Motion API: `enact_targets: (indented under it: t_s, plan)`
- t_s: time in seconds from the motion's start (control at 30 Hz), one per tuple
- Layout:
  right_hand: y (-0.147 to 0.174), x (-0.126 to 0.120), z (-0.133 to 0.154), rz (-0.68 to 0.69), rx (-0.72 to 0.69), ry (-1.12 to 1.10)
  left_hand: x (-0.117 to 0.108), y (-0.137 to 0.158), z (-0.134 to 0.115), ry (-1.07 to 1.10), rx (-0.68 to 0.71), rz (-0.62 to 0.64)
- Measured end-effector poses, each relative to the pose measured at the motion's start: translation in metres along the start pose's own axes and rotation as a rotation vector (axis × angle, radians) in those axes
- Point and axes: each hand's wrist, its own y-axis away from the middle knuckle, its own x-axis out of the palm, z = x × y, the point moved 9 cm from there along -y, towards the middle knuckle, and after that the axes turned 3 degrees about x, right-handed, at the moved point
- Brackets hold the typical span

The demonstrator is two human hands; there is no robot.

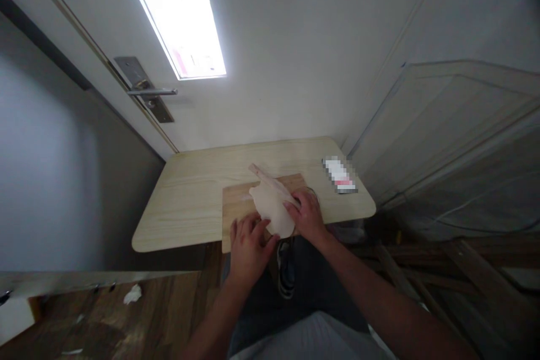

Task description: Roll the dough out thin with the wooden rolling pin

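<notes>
A thin, pale dough sheet point(275, 209) lies over a wooden cutting board point(236, 198), with its near edge hanging toward my body. A rolling pin point(258, 170) runs slantwise along the sheet's far side, its left end sticking out bare. My right hand point(310, 215) is closed around the pin's right end, its thumb resting on the dough. At the sheet's near left edge, my left hand point(250, 244) has its thumb and forefinger on the dough rim, with the other fingers curled over the board.
The board sits at the near edge of a light wooden table point(181, 197). A phone point(340, 174), its screen blurred, lies at the table's right. Behind stands a white door with a metal handle point(152, 91). Crumpled white paper point(133, 294) is on the floor at left.
</notes>
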Motion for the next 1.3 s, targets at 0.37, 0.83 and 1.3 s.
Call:
enact_targets:
  t_s: [0.37, 0.83, 1.3]
  plan:
    - [-0.034, 0.009, 0.012, 0.323, -0.291, 0.136, -0.015, -0.012, -0.01, -0.07, -0.028, -0.088]
    - [-0.052, 0.012, 0.017, 0.19, 0.057, 0.411, 0.01, -0.095, 0.035, 0.014, 0.2, 0.079]
    - [-0.052, 0.024, 0.019, 0.181, 0.048, 0.517, 0.019, -0.099, 0.03, -0.148, 0.08, 0.146]
